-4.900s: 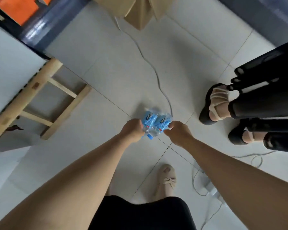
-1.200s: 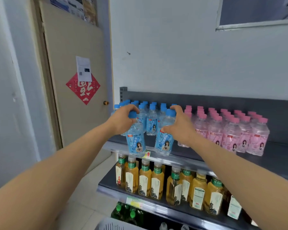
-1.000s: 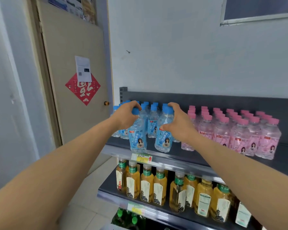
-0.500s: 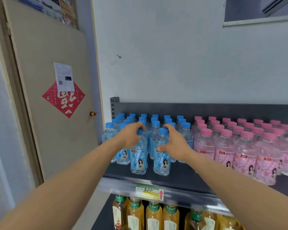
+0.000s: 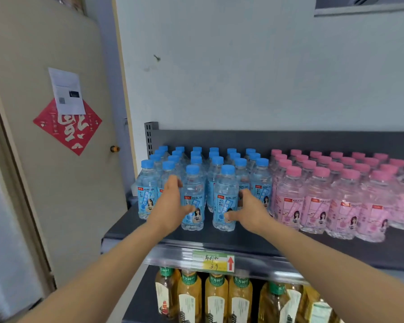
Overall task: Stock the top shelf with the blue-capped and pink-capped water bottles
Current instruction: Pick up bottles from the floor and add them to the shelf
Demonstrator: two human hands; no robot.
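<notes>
Left hand [image 5: 173, 206] was spread loose against the left front blue-capped bottle [image 5: 193, 199], thumb on its label, not really gripping. The right front blue-capped bottle [image 5: 224, 197] stood just beside it, right hand [image 5: 251, 212] equally relaxed on its right. Both sat near the front of the top shelf [image 5: 243, 238], pink-capped bottles [image 5: 336, 197] further right. Looked like the set-down step; next I'd guess nudging them flush with the rows.

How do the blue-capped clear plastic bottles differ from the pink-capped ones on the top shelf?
The clear plastic blue-capped bottles carry blue labels reading ORIGINAL SODA; the clear plastic pink-capped bottles carry pink labels reading PEACH. The blue-capped bottles stand left on the dark top shelf, the pink-capped bottles right. Both stand upright, alike in shape.
</notes>
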